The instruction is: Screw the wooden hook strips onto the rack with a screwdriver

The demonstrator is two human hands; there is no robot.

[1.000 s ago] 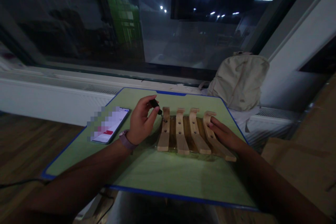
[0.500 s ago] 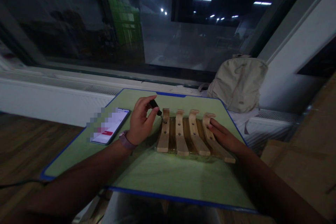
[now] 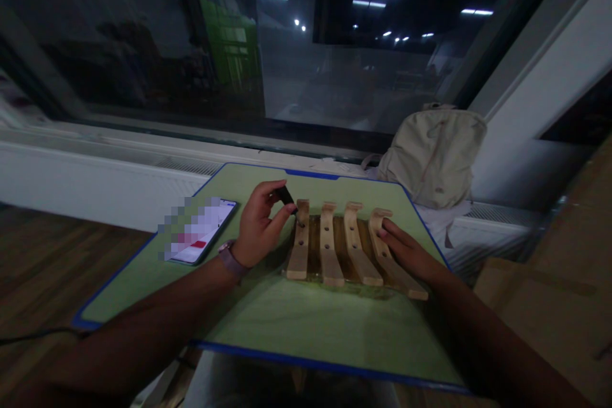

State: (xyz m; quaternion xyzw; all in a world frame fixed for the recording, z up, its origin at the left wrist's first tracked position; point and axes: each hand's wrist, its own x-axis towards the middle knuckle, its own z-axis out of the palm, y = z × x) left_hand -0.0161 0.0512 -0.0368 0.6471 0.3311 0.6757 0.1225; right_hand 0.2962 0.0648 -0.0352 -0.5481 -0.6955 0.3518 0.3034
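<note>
The left hand (image 3: 258, 224) pinches a small black implement (image 3: 285, 195), perhaps a marker, between thumb and fingertips, its tip just beside the top end of the leftmost of four curved wooden hook arms (image 3: 300, 248). The right hand (image 3: 406, 248) lies with its fingers (image 3: 394, 229) open and flat across the rightmost arm (image 3: 406, 280). The drilled arms stand side by side on a dark wooden backing board (image 3: 337, 248), and this rack sits on a green, blue-edged surface (image 3: 306, 325), with a blurred phone (image 3: 201, 233) to its left. The rack looks light and stiff, though its smooth wood may slide on that surface, so it seems best steadied flat on an arm. The slim implement looks easy to drop and calls for a firm pinch near its tip.
</note>
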